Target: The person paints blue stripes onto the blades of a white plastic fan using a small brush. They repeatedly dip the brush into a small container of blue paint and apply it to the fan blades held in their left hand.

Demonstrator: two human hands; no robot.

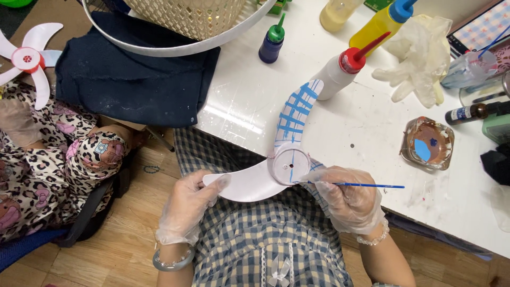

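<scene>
— Sitting at the centre of the frame, over the lap and the table edge (340, 175): white fan blade (276, 170), one wing already crossed with blue lines.

— Being steadied by the left hand (188, 210), gloved, fingers closed round the plain lower-left wing, probably keeping it from turning.

— Right hand (348, 199) pinching a thin blue paintbrush (366, 185), tip touching the hub, handle pointing right.

— Lying right of centre: small clear dish (427, 143), holding brown paint with blue patches.

— Standing toward the upper right: white squeeze bottle with red cap (340, 72), yellow bottle with blue cap (380, 24), dark blue bottle with green cap (272, 43); contents matching, seemingly.

— Crumpled gloves (419, 53) beside them; a second fan blade (29, 58) waiting at upper left
</scene>
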